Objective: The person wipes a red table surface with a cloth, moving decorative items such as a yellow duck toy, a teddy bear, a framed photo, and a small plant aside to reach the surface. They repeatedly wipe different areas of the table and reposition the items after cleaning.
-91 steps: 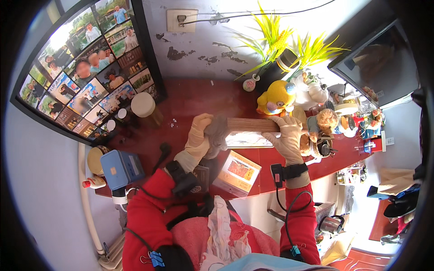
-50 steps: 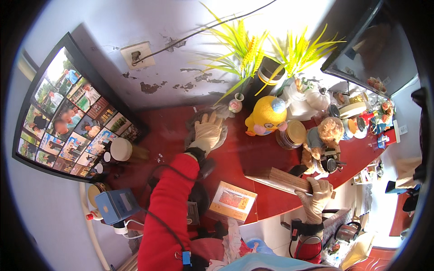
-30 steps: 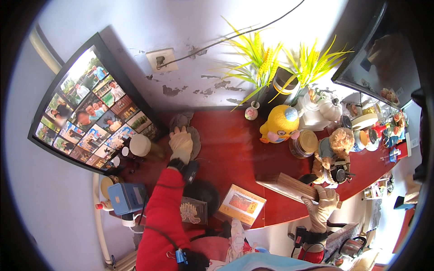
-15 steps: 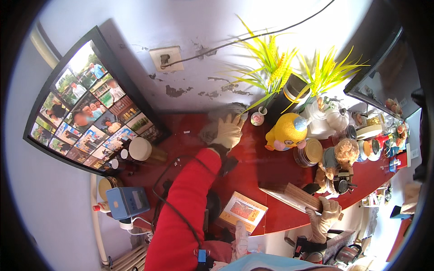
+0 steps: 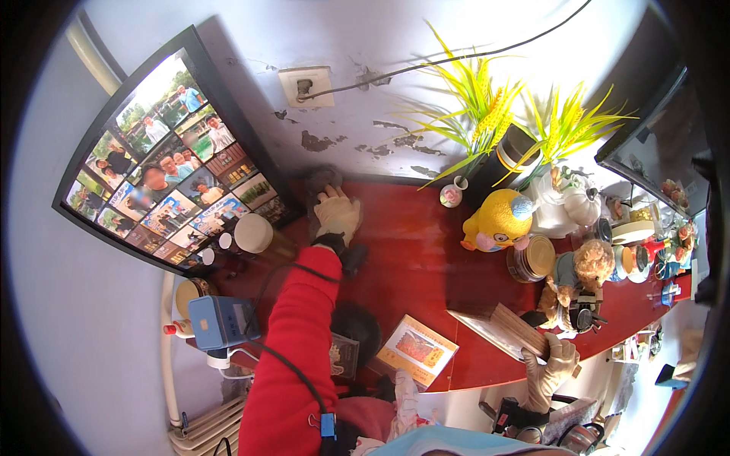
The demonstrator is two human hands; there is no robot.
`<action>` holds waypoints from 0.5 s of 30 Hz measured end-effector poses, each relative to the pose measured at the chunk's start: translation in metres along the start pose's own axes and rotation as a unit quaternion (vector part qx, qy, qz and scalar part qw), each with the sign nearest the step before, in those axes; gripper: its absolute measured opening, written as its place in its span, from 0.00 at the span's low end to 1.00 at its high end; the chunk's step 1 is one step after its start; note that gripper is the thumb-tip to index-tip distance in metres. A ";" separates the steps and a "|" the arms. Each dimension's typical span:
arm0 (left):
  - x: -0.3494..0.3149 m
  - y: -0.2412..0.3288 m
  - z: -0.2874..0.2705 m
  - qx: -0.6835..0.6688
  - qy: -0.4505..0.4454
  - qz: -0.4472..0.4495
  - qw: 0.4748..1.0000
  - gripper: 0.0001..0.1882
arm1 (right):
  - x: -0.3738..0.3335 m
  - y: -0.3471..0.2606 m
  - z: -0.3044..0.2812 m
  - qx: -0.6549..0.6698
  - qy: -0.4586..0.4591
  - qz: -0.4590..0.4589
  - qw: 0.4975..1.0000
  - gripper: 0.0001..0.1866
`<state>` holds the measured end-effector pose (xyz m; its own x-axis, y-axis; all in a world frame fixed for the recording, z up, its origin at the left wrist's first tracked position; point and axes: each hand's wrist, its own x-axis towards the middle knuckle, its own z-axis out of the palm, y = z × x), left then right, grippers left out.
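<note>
My left hand (image 5: pixel 338 216), in a pale glove, lies flat on the red tabletop (image 5: pixel 414 251) near the wall, fingers stretched out. Under it is a dark grey cloth (image 5: pixel 322 179), mostly hidden by the hand. Close by stand a tall picture frame (image 5: pixel 166 163) full of photos and a jar with a pale lid (image 5: pixel 253 233). At the table's near right edge my right hand (image 5: pixel 553 360), also gloved, is closed round a flat wooden-edged panel (image 5: pixel 508 334) that leans at a tilt. I cannot make out what the panel shows.
A yellow duck figure (image 5: pixel 498 220), lidded jar (image 5: pixel 532 258), teddy bear (image 5: pixel 591 262) and small vase (image 5: pixel 452 194) crowd the right side. A framed card (image 5: pixel 418 349) and dark round object (image 5: pixel 357 328) lie in front. A blue box (image 5: pixel 222 322) stands left. A cable (image 5: pixel 300 384) runs along my left sleeve.
My left hand has slid left across the tabletop with the grey cloth, toward the picture frame. The right hand still holds the wooden-edged panel. The view has shifted slightly.
</note>
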<state>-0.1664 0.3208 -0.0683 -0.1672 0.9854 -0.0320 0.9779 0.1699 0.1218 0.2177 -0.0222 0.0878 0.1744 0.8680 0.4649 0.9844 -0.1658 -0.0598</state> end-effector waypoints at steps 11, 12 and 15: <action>-0.066 0.022 -0.001 0.002 -0.016 0.241 0.970 0.26 | 0.004 -0.004 -0.002 -0.006 0.012 -0.013 1.000 0.31; -0.052 0.018 -0.003 0.019 -0.016 0.156 0.987 0.27 | 0.004 -0.004 -0.002 -0.005 0.014 -0.013 1.000 0.31; -0.026 0.014 -0.002 0.010 0.112 0.065 0.991 0.26 | 0.005 -0.002 0.001 -0.008 0.014 -0.014 1.000 0.30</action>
<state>-0.1487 0.2976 -0.0635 -0.0603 0.9770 0.2044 0.9949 0.0423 0.0913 0.2164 -0.0170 0.0898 0.1461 0.8592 0.4904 0.9882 -0.1499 -0.0318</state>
